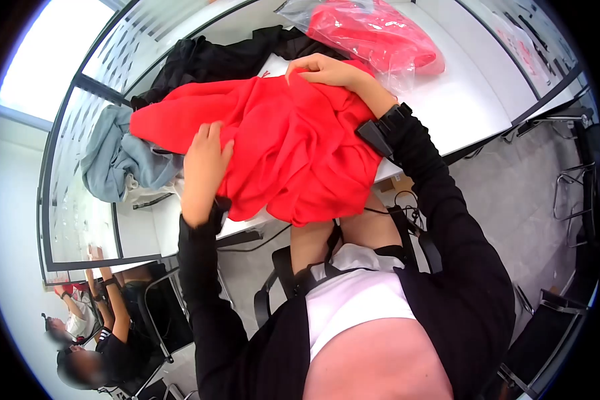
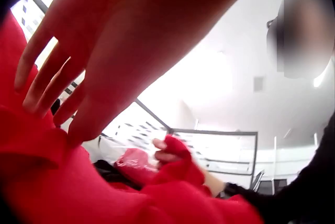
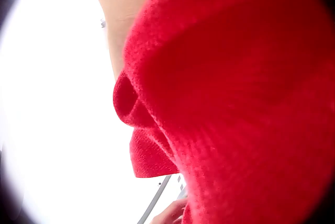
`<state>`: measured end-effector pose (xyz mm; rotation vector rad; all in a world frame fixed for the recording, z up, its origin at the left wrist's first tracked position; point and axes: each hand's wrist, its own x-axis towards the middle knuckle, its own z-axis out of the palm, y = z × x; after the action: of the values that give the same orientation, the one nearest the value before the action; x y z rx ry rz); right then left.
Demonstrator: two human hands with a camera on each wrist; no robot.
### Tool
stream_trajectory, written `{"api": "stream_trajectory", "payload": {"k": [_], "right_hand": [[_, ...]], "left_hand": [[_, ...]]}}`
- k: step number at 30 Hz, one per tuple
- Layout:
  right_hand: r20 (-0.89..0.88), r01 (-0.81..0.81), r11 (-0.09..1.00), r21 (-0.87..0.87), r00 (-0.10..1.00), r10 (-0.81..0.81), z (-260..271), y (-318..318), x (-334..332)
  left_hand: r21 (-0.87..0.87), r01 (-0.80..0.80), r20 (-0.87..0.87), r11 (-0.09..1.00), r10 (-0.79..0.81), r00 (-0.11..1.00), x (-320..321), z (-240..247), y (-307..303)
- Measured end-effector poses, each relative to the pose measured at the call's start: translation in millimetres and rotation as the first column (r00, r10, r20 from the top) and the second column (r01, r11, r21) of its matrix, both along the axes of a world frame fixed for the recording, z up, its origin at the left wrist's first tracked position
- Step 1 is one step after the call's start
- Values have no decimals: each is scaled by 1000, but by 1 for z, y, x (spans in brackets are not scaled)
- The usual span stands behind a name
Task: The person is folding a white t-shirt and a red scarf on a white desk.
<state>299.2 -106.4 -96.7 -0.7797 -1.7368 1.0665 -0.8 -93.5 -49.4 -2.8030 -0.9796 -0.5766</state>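
A large red knit garment [image 1: 293, 147] lies bunched over the table edge and hangs down toward the person's lap. The left hand [image 1: 205, 167] rests on its left part; in the left wrist view the left hand's fingers [image 2: 55, 72] are extended and slightly spread, tips at the cloth. At the far right side, the right hand [image 1: 330, 72] grips a fold of the garment. Its fingers curl round the red cloth in the left wrist view too. Red knit fills most of the right wrist view and hides the right hand there.
Black clothing [image 1: 207, 63] lies behind the garment, and a clear plastic bag [image 1: 380, 40] with something red inside is at the back. A grey-blue garment [image 1: 113, 153] is piled at the left by the glass partition [image 1: 80, 220]. Other people sit at lower left.
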Motion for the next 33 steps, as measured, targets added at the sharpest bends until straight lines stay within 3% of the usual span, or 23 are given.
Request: {"api": "stream_trajectory", "payload": {"k": [2,3,4,6,8,10,11,13,16,17,18,22,23,26,29,33], "right_hand": [[45,-5,1000,20,999,4,0,-4,0],[44,-3,1000,21,999,2,-2,-7,1],[42,1,1000,23,999,-2,-5,-10,1],[39,11,999,37,999,-13,-7,-11,4],[6,58,997,54,998,-58,-3,-18,3],[-11,158,977,145,987,-158,3,-22,-2],[-51,125,962,241,992,-116,3,-16,-2],[-69,236,889,393,971,-228,4,-19,-5],[-102,357,789,501,929,-356,7,-25,-6],[-93,411,787,461,904,-417,5,-28,-7],[-77,461,777,429,875,-477,5,-29,-7],[-39,351,764,542,918,-394,11,-27,-6],[-56,340,777,529,928,-367,11,-27,-8],[-65,351,766,539,924,-377,15,-28,-9],[-44,351,763,542,919,-391,14,-29,-11],[46,214,813,541,958,-283,13,-30,-16]], "left_hand": [[-72,-86,-254,994,65,965,7,-15,33],[-257,-107,-250,960,41,967,12,-18,47],[-374,-13,-129,927,-38,991,15,-20,56],[-330,11,-99,944,-46,994,22,-7,69],[-501,3,99,865,53,994,44,27,60],[-609,403,508,683,-54,860,60,37,77],[-587,505,605,633,-72,793,71,51,68],[-481,719,800,501,-85,594,97,66,44],[-399,861,897,316,-59,438,118,45,44],[-412,868,902,276,-8,431,123,27,46],[-480,844,869,238,-4,495,126,11,48],[-650,702,713,290,-85,696,132,-20,57],[-657,624,578,423,-248,777,131,-17,65],[-592,568,448,571,-352,821,124,-8,68],[-698,464,369,546,-281,886,115,10,63],[-626,607,515,489,-325,793,102,22,56]]}}
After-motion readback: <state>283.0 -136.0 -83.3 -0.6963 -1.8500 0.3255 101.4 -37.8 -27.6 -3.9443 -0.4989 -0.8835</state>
